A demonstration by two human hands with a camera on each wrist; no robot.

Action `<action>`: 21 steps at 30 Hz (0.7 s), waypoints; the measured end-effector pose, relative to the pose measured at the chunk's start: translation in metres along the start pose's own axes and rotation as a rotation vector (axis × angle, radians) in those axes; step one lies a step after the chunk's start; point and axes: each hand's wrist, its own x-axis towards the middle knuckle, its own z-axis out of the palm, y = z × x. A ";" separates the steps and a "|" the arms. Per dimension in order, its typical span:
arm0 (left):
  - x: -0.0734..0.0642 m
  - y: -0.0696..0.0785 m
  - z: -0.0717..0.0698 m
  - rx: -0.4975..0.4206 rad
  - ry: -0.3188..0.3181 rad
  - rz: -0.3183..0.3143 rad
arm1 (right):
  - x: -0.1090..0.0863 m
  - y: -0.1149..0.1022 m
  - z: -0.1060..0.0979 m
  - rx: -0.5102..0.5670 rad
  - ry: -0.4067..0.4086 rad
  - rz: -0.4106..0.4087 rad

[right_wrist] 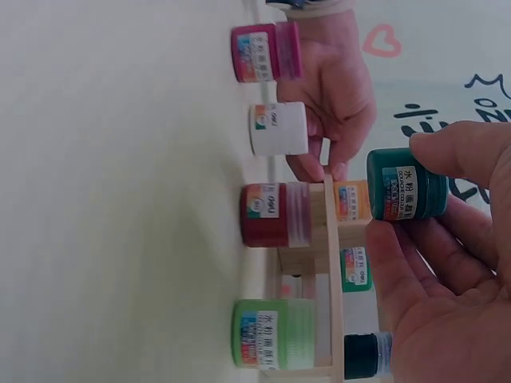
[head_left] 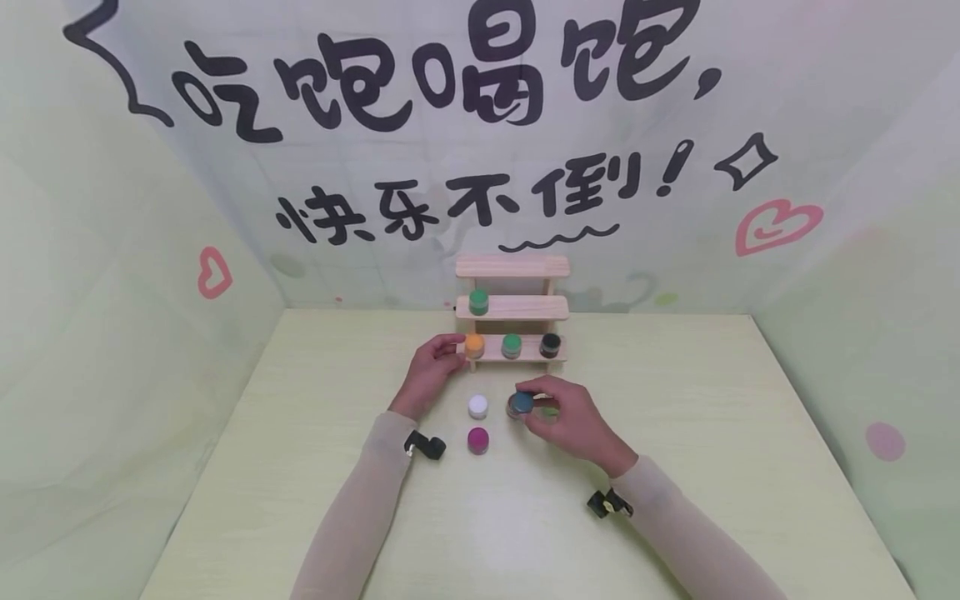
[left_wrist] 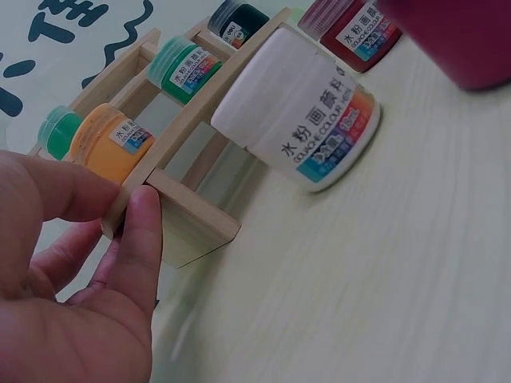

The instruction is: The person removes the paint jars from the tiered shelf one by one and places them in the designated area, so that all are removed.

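Note:
My left hand [head_left: 432,372] pinches the left end of the lowest shelf of a small wooden display rack [head_left: 513,267], thumb and finger on the board in the left wrist view. My right hand [head_left: 567,417] grips a dark teal gouache paint jar [right_wrist: 407,184] above the table. On the lowest shelf stand an orange jar [head_left: 474,346], a green jar [head_left: 512,346] and a black-looking jar [head_left: 551,345]. Another green jar [head_left: 478,302] is at the middle shelf's left end. Below the held jar, a red jar [right_wrist: 275,215] and a light green jar [right_wrist: 273,333] stand on the table.
In front of the rack, a white jar [head_left: 477,407] and a magenta jar [head_left: 478,440] stand on the pale wooden table [head_left: 247,483]. A cloth backdrop [head_left: 360,275] with large dark lettering hangs behind the rack.

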 end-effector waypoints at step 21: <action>-0.001 0.002 0.001 -0.019 -0.003 -0.005 | -0.025 0.009 0.009 -0.047 -0.134 0.025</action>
